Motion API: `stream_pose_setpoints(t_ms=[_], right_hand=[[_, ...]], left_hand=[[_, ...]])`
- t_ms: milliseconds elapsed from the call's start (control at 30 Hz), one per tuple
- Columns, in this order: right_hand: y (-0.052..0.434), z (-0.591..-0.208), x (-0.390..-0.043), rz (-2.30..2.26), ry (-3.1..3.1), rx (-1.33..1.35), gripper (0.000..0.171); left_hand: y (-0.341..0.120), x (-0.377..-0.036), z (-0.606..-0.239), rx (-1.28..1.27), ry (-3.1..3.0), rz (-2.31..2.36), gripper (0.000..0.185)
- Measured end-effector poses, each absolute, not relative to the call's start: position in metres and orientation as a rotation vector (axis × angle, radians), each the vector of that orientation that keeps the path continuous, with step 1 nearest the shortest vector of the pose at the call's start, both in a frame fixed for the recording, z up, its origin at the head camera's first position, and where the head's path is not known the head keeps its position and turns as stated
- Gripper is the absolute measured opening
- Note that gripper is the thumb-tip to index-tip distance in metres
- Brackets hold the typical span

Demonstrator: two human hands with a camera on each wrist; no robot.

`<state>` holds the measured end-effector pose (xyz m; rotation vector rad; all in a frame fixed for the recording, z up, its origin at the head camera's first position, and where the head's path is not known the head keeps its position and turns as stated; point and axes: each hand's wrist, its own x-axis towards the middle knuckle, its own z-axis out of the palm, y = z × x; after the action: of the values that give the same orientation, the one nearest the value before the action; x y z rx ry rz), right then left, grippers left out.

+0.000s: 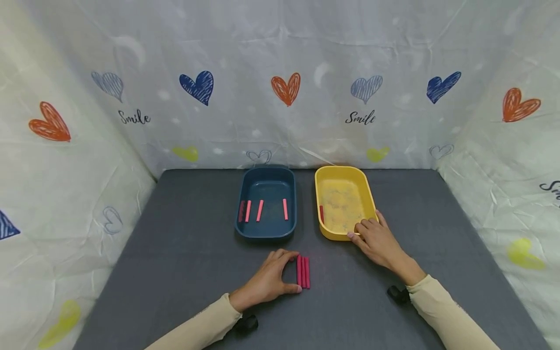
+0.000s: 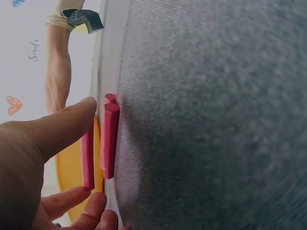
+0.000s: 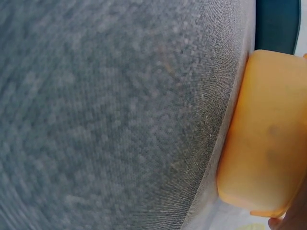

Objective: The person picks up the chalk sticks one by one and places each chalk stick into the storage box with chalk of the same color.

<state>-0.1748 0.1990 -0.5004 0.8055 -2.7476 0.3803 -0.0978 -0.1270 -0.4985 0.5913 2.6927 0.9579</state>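
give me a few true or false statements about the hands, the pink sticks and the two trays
1. The left hand touches the pink sticks on the mat. True.
2. The blue tray holds no sticks. False: several pink sticks lie in it.
3. The right hand rests on the near rim of the yellow tray. True.
4. The yellow tray stands to the left of the blue tray. False: it stands to its right, seen from the head view.
5. The sticks on the mat lie scattered far apart. False: they lie side by side in a tight group.
6. A pink stick lies along the yellow tray's left inner wall. True.
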Motion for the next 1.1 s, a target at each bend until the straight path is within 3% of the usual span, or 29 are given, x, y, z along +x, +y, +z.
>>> stream_pose_setpoints(t_ms=[1100], right_hand=[[0.200, -0.504, -0.174, 0.402, -2.718, 0.810, 0.023]], left_hand=[[-0.124, -0.092, -0.471, 0.511, 2.662, 1.057, 0.082]])
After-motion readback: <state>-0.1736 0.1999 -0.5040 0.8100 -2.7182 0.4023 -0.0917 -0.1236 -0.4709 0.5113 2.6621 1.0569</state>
